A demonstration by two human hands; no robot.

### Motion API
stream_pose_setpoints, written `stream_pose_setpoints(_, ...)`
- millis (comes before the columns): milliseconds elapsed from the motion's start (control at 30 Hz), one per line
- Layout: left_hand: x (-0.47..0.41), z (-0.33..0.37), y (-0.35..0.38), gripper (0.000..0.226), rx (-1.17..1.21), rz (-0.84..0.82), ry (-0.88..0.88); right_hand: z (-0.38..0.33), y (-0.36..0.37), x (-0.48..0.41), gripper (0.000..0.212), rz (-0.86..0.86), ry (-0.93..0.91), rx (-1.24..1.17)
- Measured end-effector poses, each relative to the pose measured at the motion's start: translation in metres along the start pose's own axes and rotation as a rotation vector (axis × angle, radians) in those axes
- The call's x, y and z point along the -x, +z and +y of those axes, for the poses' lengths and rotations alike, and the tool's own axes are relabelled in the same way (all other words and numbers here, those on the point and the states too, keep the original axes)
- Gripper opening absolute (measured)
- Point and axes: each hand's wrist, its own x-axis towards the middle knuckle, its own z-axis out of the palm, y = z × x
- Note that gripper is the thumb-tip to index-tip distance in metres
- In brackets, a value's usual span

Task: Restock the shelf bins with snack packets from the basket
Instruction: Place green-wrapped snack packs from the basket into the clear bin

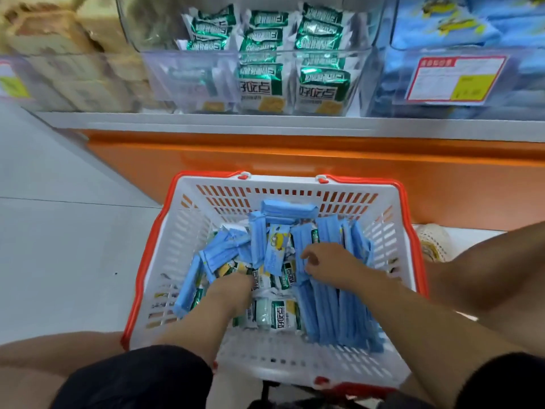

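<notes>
Reaching down into the white slotted plastic basket with an orange rim (177, 249), both hands are among the packets. The basket stands on the pale grey floor (59, 231), just in front of the glossy orange base panel (265, 160) under the white shelf edge (265, 123).

The left hand (231, 292) is pushed in among the small green-and-white snack packets (283, 315) at the middle of the basket. Its fingers are buried, so I cannot tell whether they are holding anything. The right hand (331, 262) sits apart from it, farther back. Its fingers and thumb are curled onto the top edges of the long blue snack packets (333, 305), which stand on end along the basket's right side. More blue packets lie jumbled at the left and back.

On the shelf above, a clear plastic middle bin (191, 78) holds rows of the same green-and-white packets. The clear bin to its right (383, 84) holds blue packs and carries a red-bordered price label (454, 81). A blurred bin on the left (59, 69) holds beige packs. The person crouches in black shorts (132, 379), a knee on either side of the basket.
</notes>
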Motion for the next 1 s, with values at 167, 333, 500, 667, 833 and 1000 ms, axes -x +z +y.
stream_pose_setpoints(167, -0.023, 0.027, 0.026, 0.029, 0.219, -0.126, 0.0, -0.003, 0.02, -0.013, 0.032, -0.051, 0.015, -0.002)
stream_pose_setpoints(333, -0.041, 0.05, 0.066, 0.057, 0.777, -0.164, -0.165, 0.003, 0.029, -0.018, 0.035, -0.115, 0.049, 0.001)
stream_pose_setpoints(500, -0.058, 0.056, 0.087, 0.041, 1.123, -0.143, -0.388, 0.013, 0.034, -0.017, 0.037, -0.142, 0.067, 0.022)
stream_pose_setpoints(667, -0.061, 0.055, 0.086, 0.021, 0.948, -0.23, -0.313, 0.014, 0.037, -0.019, 0.036, -0.149, 0.074, 0.029)
stream_pose_setpoints(833, -0.052, 0.064, 0.078, 0.018, 0.739, -0.207, -0.228, 0.01, 0.035, -0.018, 0.035, -0.151, 0.063, 0.034)
stream_pose_setpoints(1000, -0.033, 0.048, 0.036, 0.016, 0.665, -0.226, -0.068, 0.005, 0.018, -0.014, 0.034, -0.136, 0.073, 0.004)
